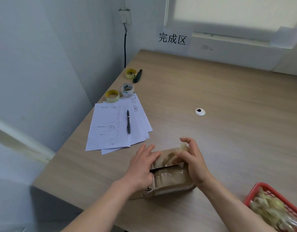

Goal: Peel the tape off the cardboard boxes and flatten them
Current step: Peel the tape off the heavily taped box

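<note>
Small brown cardboard box, taped w/ clear glossy tape, sits near front edge of wood-grain table. Likely light, thin board, crushes easily; tape slick, so take it at a lifted end.

Left hand: fingers straight, pressing flat on box top/left side.

Right hand: fingers curled, apparently pinching crumpled tape at far right corner; exact grip blurred.

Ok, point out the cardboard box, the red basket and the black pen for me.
cardboard box (169, 179), head view, on its taped top face between the hands.
red basket (260, 188), head view, on its upper left rim.
black pen (128, 122), head view, on the middle of its barrel, lying on the papers.
</note>
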### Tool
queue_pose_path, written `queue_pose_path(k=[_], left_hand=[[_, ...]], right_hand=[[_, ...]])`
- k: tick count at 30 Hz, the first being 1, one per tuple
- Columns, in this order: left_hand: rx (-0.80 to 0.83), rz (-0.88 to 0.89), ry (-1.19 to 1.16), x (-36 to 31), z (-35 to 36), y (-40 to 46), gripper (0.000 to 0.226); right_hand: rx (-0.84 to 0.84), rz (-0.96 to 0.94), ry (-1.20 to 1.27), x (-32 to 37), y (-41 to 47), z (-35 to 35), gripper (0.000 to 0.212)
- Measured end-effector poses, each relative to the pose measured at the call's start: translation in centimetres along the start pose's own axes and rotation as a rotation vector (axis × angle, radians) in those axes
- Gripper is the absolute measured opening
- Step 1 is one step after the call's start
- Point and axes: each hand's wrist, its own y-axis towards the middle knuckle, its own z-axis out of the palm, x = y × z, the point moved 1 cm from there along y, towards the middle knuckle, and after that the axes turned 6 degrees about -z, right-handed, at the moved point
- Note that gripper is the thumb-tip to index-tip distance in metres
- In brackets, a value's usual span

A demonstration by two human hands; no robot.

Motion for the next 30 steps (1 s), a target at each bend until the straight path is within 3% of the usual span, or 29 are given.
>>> queue_pose_path(k=[2,3,6,9,12,13,17,22,27,30], left_hand=[[-0.005,-0.007,0.029,0.0,0.1,0.0,0.080],[-0.007,-0.007,0.043,0.1,0.1,0.0,0.080],[-0.019,0.013,0.092,0.4,0.5,-0.1,0.080],[-0.048,0.035,0.115,0.9,0.7,0.0,0.079],[-0.078,0.035,0.094,1.1,0.8,0.1,0.076],[-0.082,0.041,0.094,1.1,0.9,0.2,0.075],[-0.085,0.065,0.144,1.4,1.2,0.2,0.074],[-0.062,0.056,0.207,2.5,1.5,-0.4,0.071],[-0.075,0.025,0.193,3.0,1.7,-0.7,0.065],[-0.087,0.010,0.182,3.3,2.0,-0.8,0.065]], right_hand=[[0.077,0.009,-0.151,-0.3,0.0,0.1,0.070],[0.098,0.010,-0.293,-0.8,0.0,0.1,0.065],[0.026,0.023,-0.502,-1.4,0.2,0.3,0.008],[-0.101,-0.053,-0.495,-1.2,0.5,-1.2,0.019],[-0.263,-0.338,-0.872,-0.7,0.0,-3.5,0.015],[-0.292,-0.343,-0.931,-1.1,-0.3,-3.9,0.014],[-0.401,-0.165,-0.675,-2.7,-1.0,-3.6,0.020],[-0.661,0.002,-0.371,-4.1,-0.4,-4.6,0.025],[-0.762,0.176,-0.073,-4.9,0.6,-5.4,0.015],[-0.763,0.183,-0.158,-3.5,0.3,-5.9,0.054]])
